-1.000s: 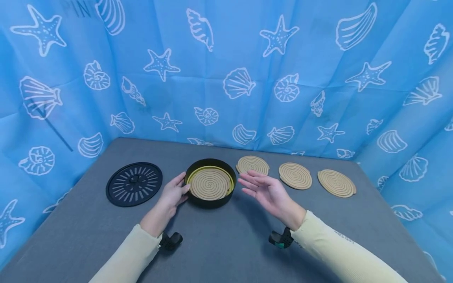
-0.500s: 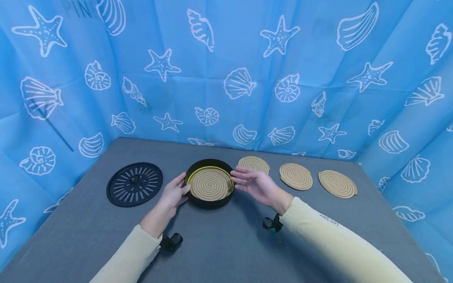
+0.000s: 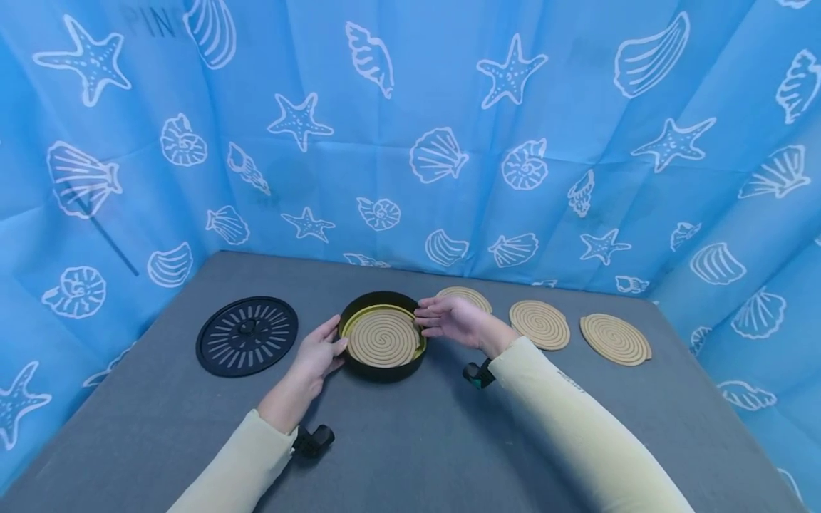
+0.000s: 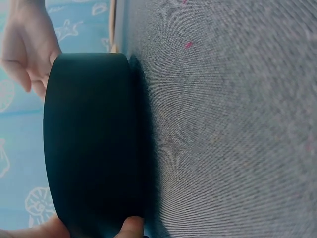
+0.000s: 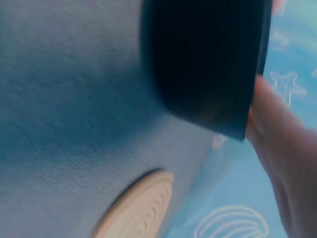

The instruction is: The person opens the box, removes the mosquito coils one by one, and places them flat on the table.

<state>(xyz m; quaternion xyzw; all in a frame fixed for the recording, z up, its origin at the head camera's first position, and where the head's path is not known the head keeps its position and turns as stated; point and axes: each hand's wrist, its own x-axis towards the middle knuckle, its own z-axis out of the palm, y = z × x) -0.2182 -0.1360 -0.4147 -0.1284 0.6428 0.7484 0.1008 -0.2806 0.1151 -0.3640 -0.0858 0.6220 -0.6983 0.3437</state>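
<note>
A round black tin [image 3: 381, 372] with a yellow inner ring [image 3: 349, 326] stands on the grey cloth. Inside it lies a tan mosquito coil [image 3: 383, 338], flat side up. My left hand [image 3: 314, 356] grips the tin's left side, thumb at the rim and fingers on the outer wall. At the opposite side, my right hand [image 3: 458, 320] reaches its nearly straight fingers over the rim, beside the coil's edge. In the right wrist view the dark wall of the tin fills the top, with the right hand [image 5: 282, 134] at its rim.
A black slotted lid [image 3: 246, 336] lies left of the tin. Three more coils lie in a row to the right: one [image 3: 468, 294] partly behind my right hand, a middle coil [image 3: 540, 324] and a far-right coil [image 3: 616, 340]. A blue seashell curtain [image 3: 410, 142] hangs behind the table.
My right hand has moved left from beside the tin to its right rim, fingers now overlapping the edge. The left hand and tin have stayed in place; the head view has shifted slightly.
</note>
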